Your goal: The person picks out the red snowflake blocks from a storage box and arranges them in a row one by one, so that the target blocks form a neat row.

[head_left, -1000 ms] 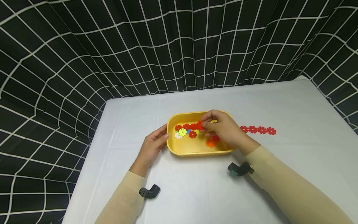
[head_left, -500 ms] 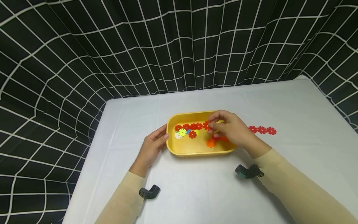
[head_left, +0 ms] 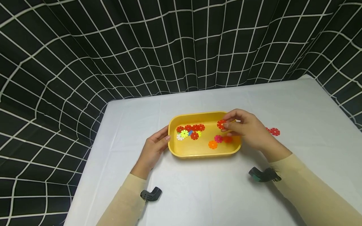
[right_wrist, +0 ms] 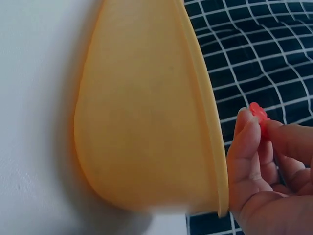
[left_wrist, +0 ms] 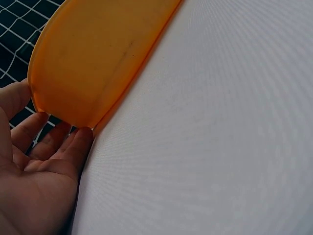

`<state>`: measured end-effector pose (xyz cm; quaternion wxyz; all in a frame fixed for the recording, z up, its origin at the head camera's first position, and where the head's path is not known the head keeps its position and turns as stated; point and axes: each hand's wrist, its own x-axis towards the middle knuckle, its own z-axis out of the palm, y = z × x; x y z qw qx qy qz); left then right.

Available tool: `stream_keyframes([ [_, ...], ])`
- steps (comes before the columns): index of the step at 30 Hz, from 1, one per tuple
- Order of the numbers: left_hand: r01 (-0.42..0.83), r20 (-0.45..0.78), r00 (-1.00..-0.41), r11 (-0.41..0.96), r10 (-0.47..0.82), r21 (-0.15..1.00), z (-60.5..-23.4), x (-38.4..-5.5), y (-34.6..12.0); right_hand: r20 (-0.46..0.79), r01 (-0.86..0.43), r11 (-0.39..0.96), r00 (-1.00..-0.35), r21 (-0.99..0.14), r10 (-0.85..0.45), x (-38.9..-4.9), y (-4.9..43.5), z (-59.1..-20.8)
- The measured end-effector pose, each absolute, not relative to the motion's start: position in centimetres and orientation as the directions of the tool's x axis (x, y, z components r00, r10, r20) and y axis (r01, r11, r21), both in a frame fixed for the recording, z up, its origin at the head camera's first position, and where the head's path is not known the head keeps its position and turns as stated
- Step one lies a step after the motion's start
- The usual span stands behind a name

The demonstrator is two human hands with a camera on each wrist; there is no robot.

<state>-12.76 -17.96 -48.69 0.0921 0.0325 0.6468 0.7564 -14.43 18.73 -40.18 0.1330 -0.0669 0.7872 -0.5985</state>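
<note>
Between fingers [right_wrist: 244, 142], a notched red disc [head_left: 221, 124]

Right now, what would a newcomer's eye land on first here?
The yellow tray near the middle of the white table, its left end held by the left hand. Next, the red disc that the right hand pinches at the tray's right end. Behind, a white-gridded black curtain fills the top of the head view.
</note>
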Motion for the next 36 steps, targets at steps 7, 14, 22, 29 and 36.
stream_keyframes([
  [7, -0.085, -0.056, -0.981, -0.154, 0.184, 0.984, -48.4, -12.6, -17.8, -0.131, 0.06, 0.304, -0.968, -0.951, -0.216, -14.2, 20.6, -40.4],
  [14, -0.084, -0.055, -0.981, -0.153, 0.187, 0.985, -48.3, -12.6, -17.8, -0.107, 0.044, 0.337, -0.979, -0.94, -0.171, -13.9, 22.6, -40.8],
  [22, -0.088, -0.06, -0.981, -0.146, 0.183, 0.985, -48.5, -12.7, -17.8, -0.113, 0.067, 0.329, -0.986, -0.942, -0.123, -14.1, 25.3, -42.1],
  [29, -0.092, -0.062, -0.982, -0.163, 0.179, 0.982, -48.6, -12.7, -17.8, -0.111, 0.088, 0.377, -0.993, -0.922, -0.039, -14.0, 27.5, -42.9],
  [36, -0.091, -0.063, -0.982, -0.16, 0.177, 0.983, -48.6, -12.8, -17.8, -0.121, 0.109, 0.412, -0.993, -0.904, -0.004, -13.9, 29.8, -44.1],
])
